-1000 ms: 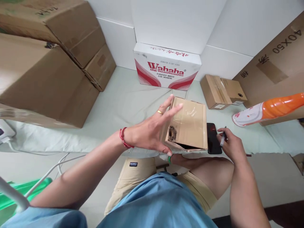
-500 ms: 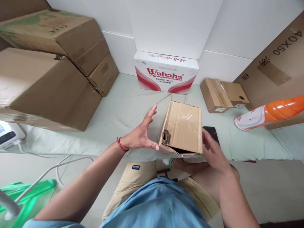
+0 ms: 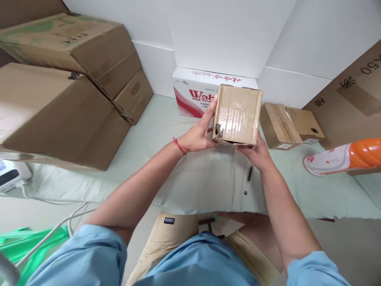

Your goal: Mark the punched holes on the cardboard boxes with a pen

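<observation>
A small brown cardboard box [image 3: 238, 113] with shiny tape and a dark, torn hole at its lower left corner is held up over the table. My left hand [image 3: 202, 129] grips its left side, thumb and fingers along the edge. Around the lower right corner and underside my right hand [image 3: 257, 153] is closed, its fingertips partly hidden by the box. Behind it, the white and red Wahaba-style water carton [image 3: 190, 99] is partly covered. A pen [image 3: 248, 180] lies on the cloth below my right hand.
Large cardboard boxes [image 3: 65, 115] are stacked at the left. Two small boxes [image 3: 279, 125] stand at the right, near an orange and white bottle [image 3: 345, 157]. A pale green cloth [image 3: 143, 159] covers the table. White cables [image 3: 56, 226] hang beside a green bag [image 3: 35, 242].
The small box has moved up and away from me, now in front of the water carton. My left hand has closed on it. The pen has come into view; the phone no longer shows.
</observation>
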The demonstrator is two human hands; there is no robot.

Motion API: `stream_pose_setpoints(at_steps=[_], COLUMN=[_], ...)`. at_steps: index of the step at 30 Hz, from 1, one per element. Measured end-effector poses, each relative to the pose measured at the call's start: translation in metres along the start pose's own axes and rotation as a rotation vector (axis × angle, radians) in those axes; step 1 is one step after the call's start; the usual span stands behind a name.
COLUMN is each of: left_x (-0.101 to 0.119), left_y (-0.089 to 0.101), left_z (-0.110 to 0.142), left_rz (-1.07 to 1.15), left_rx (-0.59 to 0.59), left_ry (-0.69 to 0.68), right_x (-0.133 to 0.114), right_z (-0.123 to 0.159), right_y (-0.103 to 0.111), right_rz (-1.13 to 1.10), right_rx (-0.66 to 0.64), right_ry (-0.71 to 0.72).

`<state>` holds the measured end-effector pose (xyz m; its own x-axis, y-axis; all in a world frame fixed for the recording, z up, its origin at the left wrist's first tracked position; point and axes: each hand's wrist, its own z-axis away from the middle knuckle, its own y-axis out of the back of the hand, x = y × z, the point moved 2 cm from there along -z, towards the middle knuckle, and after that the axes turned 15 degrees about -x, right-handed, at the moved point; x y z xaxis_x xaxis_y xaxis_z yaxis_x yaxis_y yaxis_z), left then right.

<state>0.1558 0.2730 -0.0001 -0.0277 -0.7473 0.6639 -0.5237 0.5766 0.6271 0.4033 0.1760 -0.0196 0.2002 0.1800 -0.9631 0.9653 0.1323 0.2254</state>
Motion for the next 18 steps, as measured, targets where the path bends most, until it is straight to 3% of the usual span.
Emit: stream_pose_setpoints(at_steps=[4, 8, 10, 13, 15, 18], left_x=[-0.014, -0.014, -0.016, -0.027, -0.036, -0.050], left_y=[-0.016, -0.036, -0.037, -0.025, -0.013, -0.002], left_z=[-0.001, 0.002, 0.000, -0.006, -0.014, -0.025], left_rz=[-0.089, -0.247, -0.276, -0.211, -0.192, -0.164], left_rx=[0.107, 0.260, 0.319, 0.381, 0.383, 0.303], left_ry=[-0.035, -0.055, -0.049, 0.020, 0.068, 0.088], right_x=[0.024, 0.024, 0.016, 0.007, 0.010, 0.028], right_z=[-0.026, -0.010, 0.012, 0.064, 0.107, 0.164], right_y=[-0.001, 0.005, 0.013, 0.032, 0.044, 0.054], right_rz=[-0.032, 0.069, 0.221, 0.561, 0.762, 0.914], right_rx=[-0.028, -0.066, -0.023, 0.225, 0.411, 0.425], right_ry=[-0.012, -0.052, -0.086, -0.193, -0.355, -0.686])
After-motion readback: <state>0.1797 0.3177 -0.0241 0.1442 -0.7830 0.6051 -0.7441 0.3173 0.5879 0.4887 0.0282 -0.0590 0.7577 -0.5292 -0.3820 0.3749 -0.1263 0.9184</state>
